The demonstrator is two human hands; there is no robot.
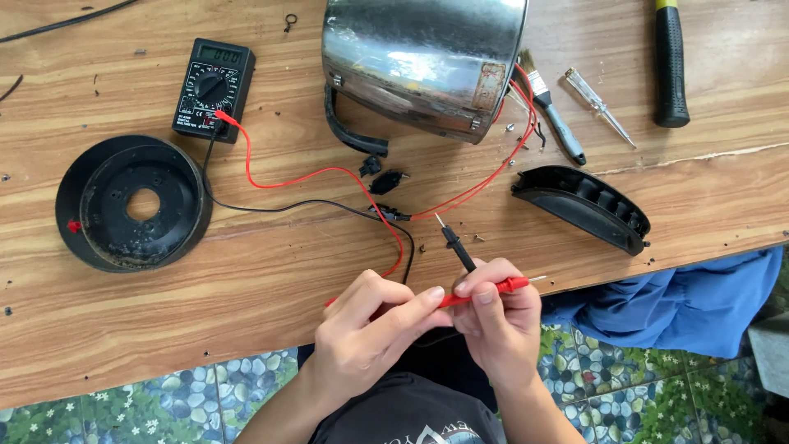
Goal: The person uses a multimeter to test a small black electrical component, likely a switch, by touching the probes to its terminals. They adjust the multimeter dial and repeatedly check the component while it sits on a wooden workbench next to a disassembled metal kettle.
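1. We see a wooden table (246,279) across the view; a steel kettle body (423,57) lies on its side at the top, red wires running from its base.
2. A black round base (131,204) sits at left, well apart from our hands; a black handle shell (583,207) lies at right, a meter (214,89) at upper left.
3. A hammer grip (671,66), brush (552,107) and screwdriver (598,105) lie at top right.
4. Our right hand (501,321) has its fingers closed round both probes; the red probe (493,289) lies nearly level, tip pointing right; the black probe (456,245) rises from the same fist, tip aimed up-left at the wires.
5. Our left hand (370,329) pinches the red probe's rear end with fingertips, just beside the right; the right is nearer both tips.
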